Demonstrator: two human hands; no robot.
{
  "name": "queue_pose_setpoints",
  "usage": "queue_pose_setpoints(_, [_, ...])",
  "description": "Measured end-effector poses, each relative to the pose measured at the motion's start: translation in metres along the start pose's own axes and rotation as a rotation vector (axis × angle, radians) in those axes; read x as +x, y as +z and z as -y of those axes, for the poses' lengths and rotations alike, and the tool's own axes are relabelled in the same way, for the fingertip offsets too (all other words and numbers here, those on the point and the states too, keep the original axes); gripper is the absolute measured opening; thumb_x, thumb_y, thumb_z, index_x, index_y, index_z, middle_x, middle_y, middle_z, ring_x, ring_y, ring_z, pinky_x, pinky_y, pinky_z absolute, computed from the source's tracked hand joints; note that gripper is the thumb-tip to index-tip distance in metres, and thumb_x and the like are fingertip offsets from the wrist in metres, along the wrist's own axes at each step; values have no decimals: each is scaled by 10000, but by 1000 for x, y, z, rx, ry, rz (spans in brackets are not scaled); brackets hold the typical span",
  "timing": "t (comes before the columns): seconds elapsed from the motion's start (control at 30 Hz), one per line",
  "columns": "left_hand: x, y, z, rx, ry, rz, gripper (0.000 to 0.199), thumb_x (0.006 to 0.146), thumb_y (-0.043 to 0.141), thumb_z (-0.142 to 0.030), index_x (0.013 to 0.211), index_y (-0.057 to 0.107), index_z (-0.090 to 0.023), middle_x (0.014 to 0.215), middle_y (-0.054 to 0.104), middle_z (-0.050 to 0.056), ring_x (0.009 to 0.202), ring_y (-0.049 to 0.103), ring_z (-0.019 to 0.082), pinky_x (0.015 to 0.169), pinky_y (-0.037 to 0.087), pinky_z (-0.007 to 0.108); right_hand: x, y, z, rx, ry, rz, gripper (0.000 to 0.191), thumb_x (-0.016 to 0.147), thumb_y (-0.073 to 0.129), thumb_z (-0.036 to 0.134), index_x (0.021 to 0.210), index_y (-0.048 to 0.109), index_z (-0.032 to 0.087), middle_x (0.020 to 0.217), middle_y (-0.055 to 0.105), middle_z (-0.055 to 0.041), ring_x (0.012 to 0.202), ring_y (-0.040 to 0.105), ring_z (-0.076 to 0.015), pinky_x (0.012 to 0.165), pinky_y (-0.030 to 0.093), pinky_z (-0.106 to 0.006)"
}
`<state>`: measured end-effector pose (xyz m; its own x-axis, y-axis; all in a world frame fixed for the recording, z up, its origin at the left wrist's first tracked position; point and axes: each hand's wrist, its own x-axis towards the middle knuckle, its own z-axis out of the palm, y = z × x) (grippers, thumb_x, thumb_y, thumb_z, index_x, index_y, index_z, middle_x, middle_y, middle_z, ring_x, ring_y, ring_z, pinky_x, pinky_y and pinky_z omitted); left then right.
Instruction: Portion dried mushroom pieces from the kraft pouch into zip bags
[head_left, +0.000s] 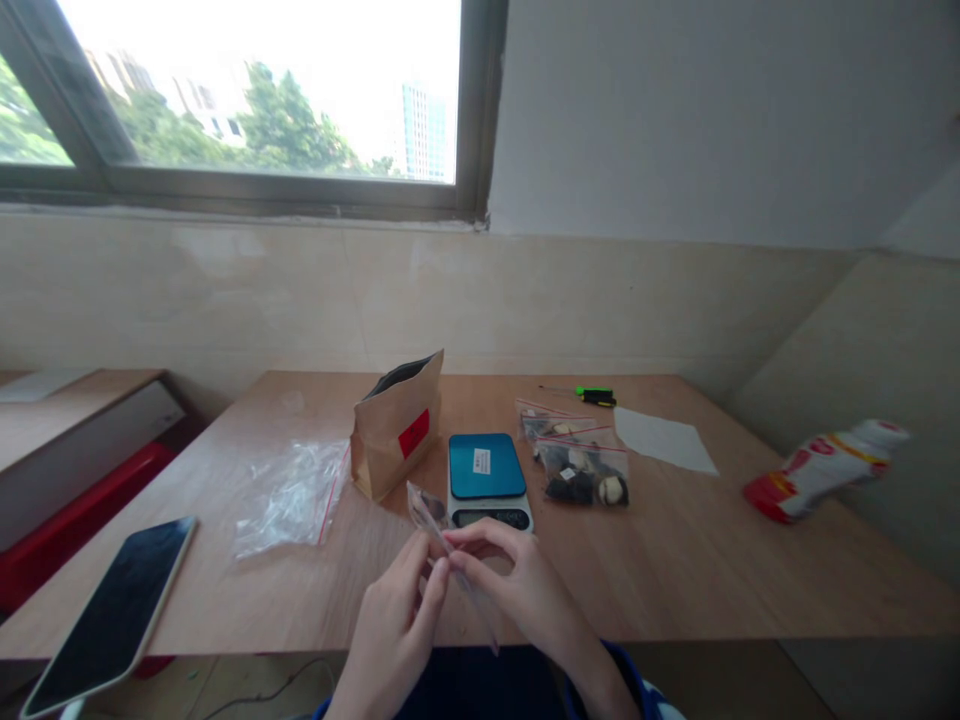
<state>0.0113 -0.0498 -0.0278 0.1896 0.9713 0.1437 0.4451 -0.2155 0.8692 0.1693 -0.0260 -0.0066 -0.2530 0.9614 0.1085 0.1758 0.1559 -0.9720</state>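
Between my two hands is a small clear zip bag (429, 508), held tilted just in front of the scale. Something brownish shows inside it, too small to name. My left hand (397, 610) pinches the bag from the left, its fingers closed. On the other side, my right hand (517, 580) grips the bag's edge between thumb and fingers. The kitchen scale (487, 468), with a blue plate and a label on it, lies just beyond my hands. A brown paper pouch (397, 430) with a red label stands upright with its top open, left of the scale.
Filled zip bags (585, 470) lie right of the scale, with screwdrivers (596, 395) and white paper (664, 440) beyond. Empty plastic bags (292, 495) lie left. A phone (112, 610) is at the left front edge, a red-and-white bottle (825, 470) at the right.
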Motion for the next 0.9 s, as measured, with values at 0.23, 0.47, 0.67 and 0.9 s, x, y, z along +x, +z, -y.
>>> queue_pose_setpoints(0.23, [0,2,1,-101,-24,-4,344,963,315,-451,966,560,-209,830,583,23,666,537,151,673,459,264,0,-2,-6,53,-81,31,266,724,779,255,979,748,190,902,700,-41,845,668,-168,747,539,-247])
queue_pose_setpoints(0.47, [1,1,0,-68,-43,-34,370,958,308,-469,847,549,-212,722,554,12,637,538,159,662,459,269,-1,-5,-2,-51,-127,79,229,847,660,217,1064,734,218,998,707,-53,949,658,-171,870,511,-273])
queue_pose_setpoints(0.67, [1,1,2,-39,-61,-51,392,952,302,-494,884,562,-208,704,562,14,656,565,171,677,467,279,-2,-2,-9,-165,-225,73,223,888,608,221,1070,732,254,1005,693,-48,938,652,-156,843,506,-254])
queue_pose_setpoints(0.9, [1,0,10,-25,-48,-62,398,968,277,-448,789,543,-212,706,573,10,622,565,149,632,458,253,-2,3,-13,-227,-309,-6,179,890,600,202,1000,741,215,956,696,-53,906,654,-148,821,513,-237])
